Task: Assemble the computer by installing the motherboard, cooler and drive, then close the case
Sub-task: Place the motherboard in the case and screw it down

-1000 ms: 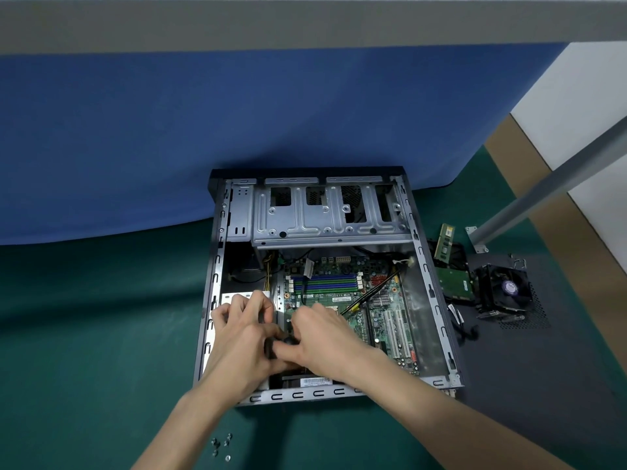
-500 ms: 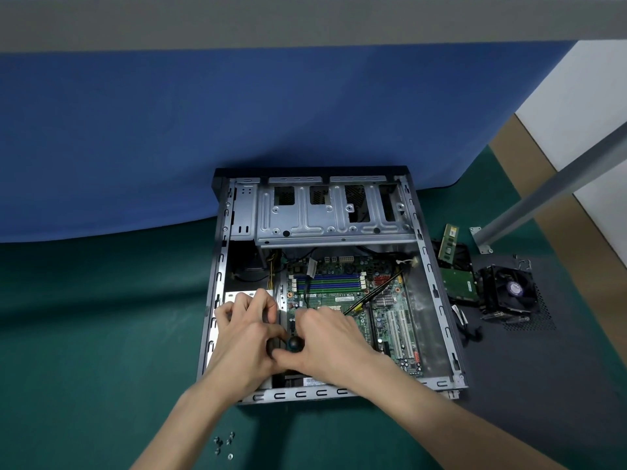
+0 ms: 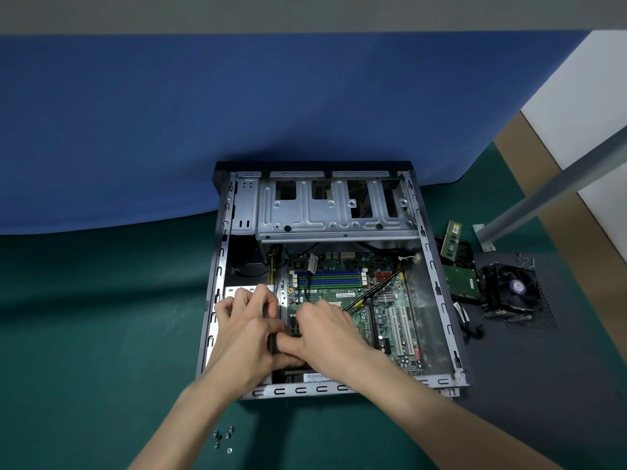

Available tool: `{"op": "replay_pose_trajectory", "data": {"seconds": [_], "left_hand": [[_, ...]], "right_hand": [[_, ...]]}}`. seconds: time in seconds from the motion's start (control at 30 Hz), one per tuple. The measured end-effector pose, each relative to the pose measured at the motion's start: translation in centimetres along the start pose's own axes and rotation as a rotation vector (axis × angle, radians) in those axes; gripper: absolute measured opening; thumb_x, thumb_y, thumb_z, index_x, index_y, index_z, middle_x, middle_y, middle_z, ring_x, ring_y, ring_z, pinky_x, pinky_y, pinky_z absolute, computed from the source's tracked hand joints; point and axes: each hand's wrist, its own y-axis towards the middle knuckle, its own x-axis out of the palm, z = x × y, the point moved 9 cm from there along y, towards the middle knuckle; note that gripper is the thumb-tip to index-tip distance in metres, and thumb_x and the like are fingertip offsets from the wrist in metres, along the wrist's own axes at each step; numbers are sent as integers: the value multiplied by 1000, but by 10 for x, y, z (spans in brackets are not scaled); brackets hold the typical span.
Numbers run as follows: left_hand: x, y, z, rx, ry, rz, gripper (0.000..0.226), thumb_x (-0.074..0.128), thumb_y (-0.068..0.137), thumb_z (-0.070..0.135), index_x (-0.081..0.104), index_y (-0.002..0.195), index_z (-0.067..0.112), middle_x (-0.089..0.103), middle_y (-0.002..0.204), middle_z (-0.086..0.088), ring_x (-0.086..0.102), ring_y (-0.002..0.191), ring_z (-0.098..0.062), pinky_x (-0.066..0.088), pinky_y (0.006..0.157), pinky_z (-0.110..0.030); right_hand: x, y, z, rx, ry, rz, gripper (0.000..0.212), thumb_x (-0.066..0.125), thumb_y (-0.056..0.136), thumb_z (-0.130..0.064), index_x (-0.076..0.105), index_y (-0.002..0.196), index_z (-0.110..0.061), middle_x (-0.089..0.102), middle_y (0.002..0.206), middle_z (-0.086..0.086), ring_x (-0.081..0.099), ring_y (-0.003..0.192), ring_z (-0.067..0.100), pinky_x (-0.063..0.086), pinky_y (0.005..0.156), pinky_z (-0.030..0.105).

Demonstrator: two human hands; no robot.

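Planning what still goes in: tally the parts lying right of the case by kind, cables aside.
RAM stick: 1
Drive: 1
Cooler: 1
Side panel: 1
Total: 4

Place: a workshop bench for computer assembly is indicated.
Work surface: a green mat (image 3: 101, 334) is spread across the bench, and a blue cloth (image 3: 237, 113) is seen rising behind it.
Job on the bench: an opened computer case (image 3: 437, 300) is laid flat on the mat, with its motherboard (image 3: 339, 283) exposed.
Loose parts: a cooler (image 3: 512, 290), a drive (image 3: 461, 283) and a memory stick (image 3: 453, 239) are set out just right of the case, the cooler on a dark perforated panel (image 3: 543, 334).
Hardware: small screws (image 3: 224, 439) are gathered on the mat.
Structure: a grey metal post (image 3: 556, 184) is seen slanting at the right.
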Motion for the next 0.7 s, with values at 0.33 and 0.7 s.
{"op": "replay_pose_trajectory", "data": {"seconds": [0.33, 0.7], "left_hand": [[0, -1, -1, 10, -6, 26, 28, 79, 53, 55, 67, 63, 33, 27, 86, 14, 32, 81, -14, 13, 72, -29], [1, 0, -2, 9, -1, 41, 18, 77, 58, 44, 68, 63, 29, 26, 87, 14, 31, 82, -14, 14, 75, -28]], "right_hand": [[0, -1, 0, 11, 3, 8, 44, 61, 81, -43, 37, 56, -17, 40, 58, -1, 42, 60, 25, 32, 53, 34], [2, -4, 0, 2, 3, 43, 42, 55, 83, -48, 39, 60, -17, 42, 60, -1, 44, 59, 24, 33, 59, 34]]}}
